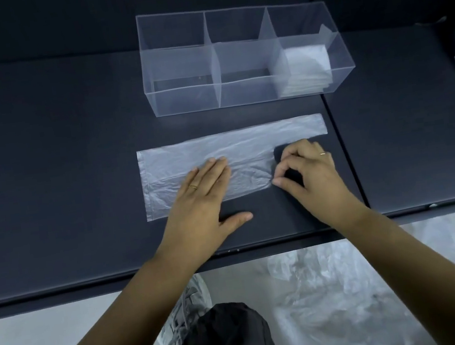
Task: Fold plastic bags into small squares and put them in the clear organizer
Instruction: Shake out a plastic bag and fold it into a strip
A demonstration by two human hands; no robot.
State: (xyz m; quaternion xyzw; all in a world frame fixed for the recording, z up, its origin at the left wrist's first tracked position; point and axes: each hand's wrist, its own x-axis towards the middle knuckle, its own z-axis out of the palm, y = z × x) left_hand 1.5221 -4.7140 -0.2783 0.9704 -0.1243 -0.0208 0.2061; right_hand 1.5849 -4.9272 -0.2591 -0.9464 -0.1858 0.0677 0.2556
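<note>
Left hand [203, 193] lies flat on the plastic bag [217, 150], fingers straight and together and pressing the film down, with the thumb spread off the bag onto the dark table [46, 167]. Right hand [307, 173] has its fingers curled, and thumb and forefinger pinch the bag's nearer right corner, where the film narrows into a strip. Each hand wears 1 ring.

The bag is spread flat as a long band on the table, just in front of the clear organizer [177, 63] and roughly parallel to its front wall, not touching it. The strip end reaches about level with the organizer's right end.

The organizer has 3 compartments in a row. The right one holds a stack of folded bags [305, 69], white squares leaning against its walls. The middle and left ones show only clear walls.

Well in front of the organizer, past the table's near edge, a heap of loose bags [337, 288] lies on the pale floor, beside a grey shoe [191, 301].
</note>
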